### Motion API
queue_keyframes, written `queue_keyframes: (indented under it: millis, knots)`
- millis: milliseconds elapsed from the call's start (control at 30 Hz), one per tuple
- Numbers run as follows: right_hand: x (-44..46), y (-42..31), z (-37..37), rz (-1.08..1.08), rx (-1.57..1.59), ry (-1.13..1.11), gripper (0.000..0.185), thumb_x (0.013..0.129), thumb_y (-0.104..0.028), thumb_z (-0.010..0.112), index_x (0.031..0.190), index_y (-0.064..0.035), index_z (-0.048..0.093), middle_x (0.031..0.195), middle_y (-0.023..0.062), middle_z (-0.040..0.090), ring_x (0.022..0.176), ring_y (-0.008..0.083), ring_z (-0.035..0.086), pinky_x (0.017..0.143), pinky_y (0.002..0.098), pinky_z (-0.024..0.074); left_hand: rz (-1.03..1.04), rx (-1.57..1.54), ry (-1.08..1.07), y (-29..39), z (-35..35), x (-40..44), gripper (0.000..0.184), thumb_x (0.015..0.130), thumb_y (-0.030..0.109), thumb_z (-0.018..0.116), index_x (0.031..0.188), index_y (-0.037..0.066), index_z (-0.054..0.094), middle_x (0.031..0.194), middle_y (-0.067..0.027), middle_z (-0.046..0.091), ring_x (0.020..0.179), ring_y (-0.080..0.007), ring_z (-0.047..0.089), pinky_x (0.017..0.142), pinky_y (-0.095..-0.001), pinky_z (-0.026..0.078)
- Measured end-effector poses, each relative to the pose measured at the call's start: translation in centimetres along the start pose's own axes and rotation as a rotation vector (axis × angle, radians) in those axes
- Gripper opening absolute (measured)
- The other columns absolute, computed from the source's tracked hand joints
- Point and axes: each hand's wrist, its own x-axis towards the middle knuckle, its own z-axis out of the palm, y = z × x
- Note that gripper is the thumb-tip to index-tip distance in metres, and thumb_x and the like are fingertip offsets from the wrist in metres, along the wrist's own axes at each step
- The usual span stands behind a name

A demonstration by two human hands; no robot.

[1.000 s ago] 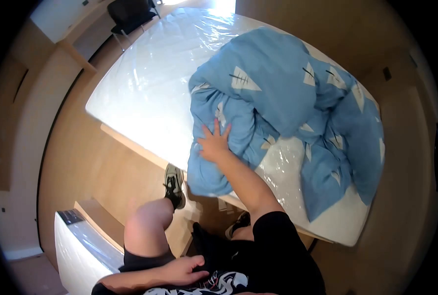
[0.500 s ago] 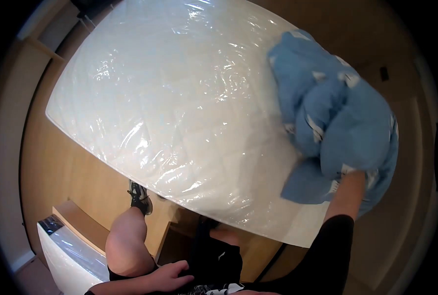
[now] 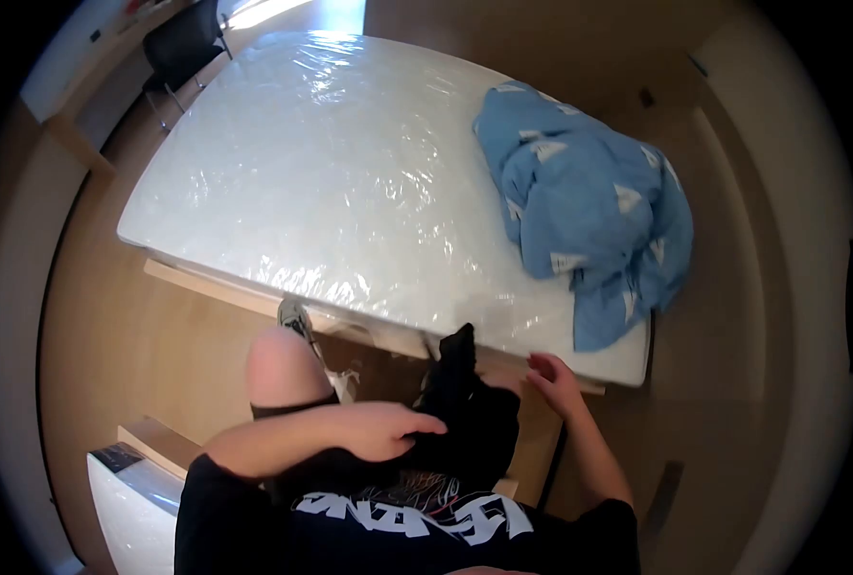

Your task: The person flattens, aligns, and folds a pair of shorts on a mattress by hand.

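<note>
My left hand [image 3: 388,431] is held over my lap, its forefinger stretched out and apart from the thumb, with nothing visible in it. Just beyond the fingertips is a black, dark-textured shape [image 3: 455,369], whose kind I cannot make out against my black clothing. My right hand [image 3: 553,383] hovers by the near edge of the mattress [image 3: 331,192], fingers parted and holding nothing. The mattress is white and wrapped in shiny clear plastic. A blue quilt [image 3: 589,201] with white patches lies bunched on its right end, beyond my right hand and apart from it.
A wooden bed frame [image 3: 216,287] shows under the mattress's near side. Behind my left arm stands another plastic-wrapped mattress [image 3: 125,508] with a wooden board [image 3: 158,443]. A black chair [image 3: 182,43] is at the far left. My shoe [image 3: 294,316] is beside the bed frame.
My right hand has come away from the blue quilt and back toward me. The quilt lies in a more compact heap. My left hand has risen and moved right; my view has drawn back.
</note>
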Motion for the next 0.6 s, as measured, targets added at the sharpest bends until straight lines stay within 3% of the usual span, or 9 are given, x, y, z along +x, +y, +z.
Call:
queue_keyframes:
  millis: [100, 200, 233, 300, 333, 433, 500, 567, 600]
  knots:
    - [-5.0, -4.2, 6.0, -0.390, 0.053, -0.314, 0.083, 0.075, -0.018, 0.083, 0.144, -0.0033, 0.040, 0.146, 0.0092, 0.047, 0.135, 0.0213, 0.042, 0.112, 0.0352, 0.0329, 0.174, 0.120, -0.131, 5.6, 1.3, -3.7, 0.039, 0.087, 0.004, 0.053, 0.125, 0.002, 0.059, 0.115, -0.0215, 0.065, 0.106, -0.0379, 0.062, 0.088, -0.0415, 0.050]
    - [-9.0, -9.5, 9.1, -0.515, -0.160, -0.732, 0.078, 0.076, -0.010, 0.081, 0.143, -0.0036, 0.042, 0.146, 0.0109, 0.045, 0.136, 0.0200, 0.041, 0.111, 0.0384, 0.0362, 0.279, 0.154, -0.119, 8.7, 3.9, -8.0, 0.039, 0.087, 0.004, 0.057, 0.125, 0.004, 0.060, 0.111, -0.0190, 0.067, 0.101, -0.0350, 0.064, 0.085, -0.0385, 0.051]
    - [-9.9, -9.2, 9.9, -0.307, -0.039, -0.930, 0.071, 0.077, -0.012, 0.081, 0.140, -0.0045, 0.048, 0.142, 0.0090, 0.050, 0.134, 0.0185, 0.043, 0.109, 0.0356, 0.0379, 0.318, 0.131, -0.069, 8.9, 5.1, -9.7, 0.039, 0.087, 0.005, 0.059, 0.125, 0.005, 0.061, 0.109, -0.0185, 0.068, 0.099, -0.0341, 0.065, 0.084, -0.0377, 0.050]
    - [-12.9, -9.9, 10.9, -0.098, -0.106, -1.057, 0.060, 0.078, -0.011, 0.079, 0.133, -0.0063, 0.055, 0.127, 0.0060, 0.059, 0.116, 0.0180, 0.056, 0.096, 0.0318, 0.0466, 0.244, 0.104, 0.040, 9.1, 6.8, -12.8, 0.040, 0.087, 0.004, 0.062, 0.127, 0.006, 0.059, 0.110, -0.0145, 0.069, 0.098, -0.0286, 0.065, 0.084, -0.0346, 0.050]
    - [-14.3, -10.6, 10.7, -0.469, -0.408, -0.904, 0.052, 0.079, -0.009, 0.079, 0.127, -0.0077, 0.058, 0.108, 0.0052, 0.062, 0.090, 0.0174, 0.063, 0.080, 0.0295, 0.0507, 0.191, 0.083, 0.076, 9.5, 7.4, -14.3, 0.041, 0.087, 0.003, 0.062, 0.128, 0.006, 0.058, 0.111, -0.0135, 0.068, 0.098, -0.0270, 0.065, 0.084, -0.0342, 0.050]
    - [-17.1, -9.4, 8.9, -0.787, -0.552, -0.507, 0.056, 0.078, -0.009, 0.081, 0.128, -0.0085, 0.056, 0.103, 0.0071, 0.057, 0.081, 0.0171, 0.060, 0.075, 0.0325, 0.0500, 0.111, 0.026, 0.141, 8.3, 8.6, -17.7, 0.046, 0.087, 0.000, 0.064, 0.132, 0.005, 0.054, 0.117, -0.0094, 0.065, 0.105, -0.0201, 0.062, 0.087, -0.0324, 0.049]
    - [-18.1, -8.7, 8.7, -0.313, -0.263, -0.612, 0.076, 0.074, -0.013, 0.085, 0.138, -0.0093, 0.044, 0.122, 0.0104, 0.053, 0.104, 0.0208, 0.057, 0.091, 0.0344, 0.0468, -0.024, -0.088, 0.134, 7.4, 8.9, -18.2, 0.047, 0.088, -0.001, 0.064, 0.133, 0.004, 0.053, 0.120, -0.0085, 0.063, 0.109, -0.0178, 0.059, 0.089, -0.0311, 0.048]
    - [-18.5, -8.6, 10.9, -0.464, -0.295, -0.612, 0.091, 0.074, -0.014, 0.085, 0.148, -0.0090, 0.032, 0.133, 0.0096, 0.050, 0.113, 0.0206, 0.055, 0.095, 0.0319, 0.0445, 0.166, -0.084, 0.176, 7.2, 9.2, -16.8, 0.047, 0.089, -0.004, 0.062, 0.134, 0.000, 0.051, 0.122, -0.0078, 0.063, 0.113, -0.0152, 0.057, 0.096, -0.0293, 0.046]
    - [-17.4, -7.3, 12.5, -0.594, -0.309, -0.673, 0.110, 0.069, -0.015, 0.089, 0.153, -0.0067, 0.018, 0.144, 0.0134, 0.041, 0.134, 0.0259, 0.043, 0.109, 0.0373, 0.0363, 0.233, -0.183, 0.157, 7.1, 9.3, -15.8, 0.047, 0.089, -0.004, 0.062, 0.134, 0.000, 0.052, 0.123, -0.0085, 0.063, 0.112, -0.0154, 0.058, 0.096, -0.0292, 0.046]
